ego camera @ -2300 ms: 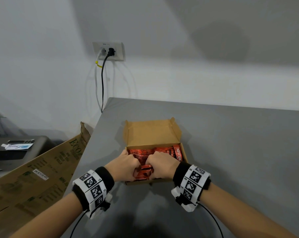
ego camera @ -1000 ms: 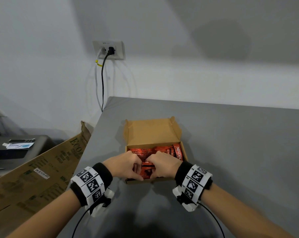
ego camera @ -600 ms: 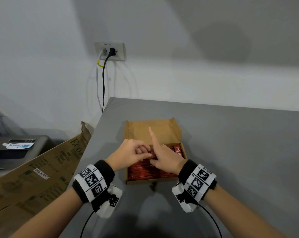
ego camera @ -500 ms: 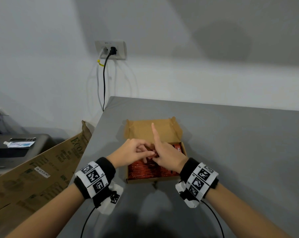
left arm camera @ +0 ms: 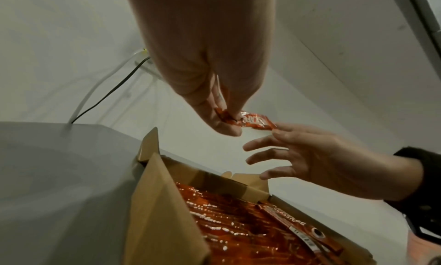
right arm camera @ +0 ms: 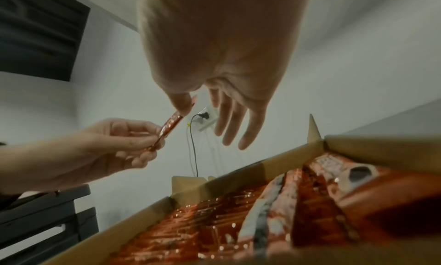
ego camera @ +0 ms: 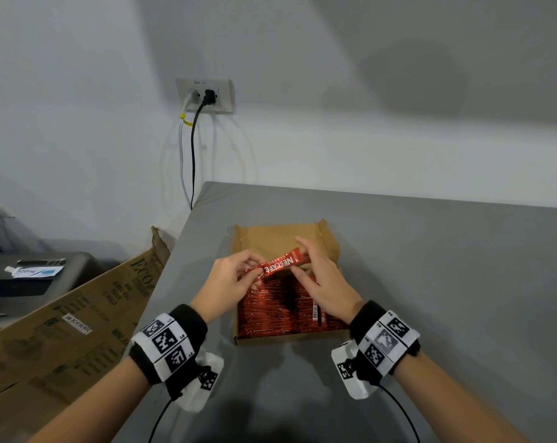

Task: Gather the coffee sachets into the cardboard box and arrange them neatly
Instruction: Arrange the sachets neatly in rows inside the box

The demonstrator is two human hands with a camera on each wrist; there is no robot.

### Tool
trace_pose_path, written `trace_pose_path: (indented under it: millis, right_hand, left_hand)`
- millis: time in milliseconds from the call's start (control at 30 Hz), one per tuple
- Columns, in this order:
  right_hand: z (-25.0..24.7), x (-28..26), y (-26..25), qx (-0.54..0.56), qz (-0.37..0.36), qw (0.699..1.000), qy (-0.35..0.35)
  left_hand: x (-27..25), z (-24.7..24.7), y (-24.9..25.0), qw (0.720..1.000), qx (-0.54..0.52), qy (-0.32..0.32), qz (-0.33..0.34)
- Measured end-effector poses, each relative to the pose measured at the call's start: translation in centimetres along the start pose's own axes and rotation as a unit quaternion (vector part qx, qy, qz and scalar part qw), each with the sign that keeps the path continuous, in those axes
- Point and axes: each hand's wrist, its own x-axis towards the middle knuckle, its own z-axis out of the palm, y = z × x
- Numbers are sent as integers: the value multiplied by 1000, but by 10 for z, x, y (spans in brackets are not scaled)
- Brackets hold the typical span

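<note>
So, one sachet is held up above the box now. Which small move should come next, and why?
Probably lower the raised sachet flat into the cardboard box alongside the packed sachets. The left hand pinches one end, the right hand pinches the other, and it hangs above the box, so it is the one sachet not yet laid in line.
</note>
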Motion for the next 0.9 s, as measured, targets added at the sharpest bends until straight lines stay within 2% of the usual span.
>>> trace_pose_path:
  millis: [100, 233, 333, 400, 467, 533, 633, 667, 767, 900]
  right_hand:
    - [1, 0, 0, 1, -36, 999, 32]
    - [7, -5, -7, 56, -54, 993, 88]
    - [16, -6, -13, 77, -64, 990, 97]
    - [21, -7, -12, 53, -90, 990, 99]
    - [21, -9, -9, 14, -118, 988, 101]
    - [17, -10, -8, 0, -111, 991, 80]
    - [9, -14, -9, 8, -52, 999, 7]
    - [9, -15, -10, 2, -48, 999, -24]
    - [13, -17, -13, -59, -66, 989, -117]
    - [16, -18, -15, -94, -39, 979, -180]
  left_hand:
    - [0, 2, 4, 1000, 13, -21, 13]
    - [-4, 6, 2, 999, 18, -37, 17]
    - [-6, 17, 1, 1000, 11, 5, 7]
    - [-7, 20, 1, 999, -21, 23, -6]
    - [-9, 18, -1, 1000, 3, -20, 4]
    - [-10, 8, -5, 988, 109, -110, 2]
    - [-11, -8, -8, 937, 278, -213, 13]
    - [-12, -10, -10, 927, 296, -228, 14]
    - [-17, -9, -17, 922, 293, -253, 7]
    - [-21, 2, -20, 899, 356, -253, 33]
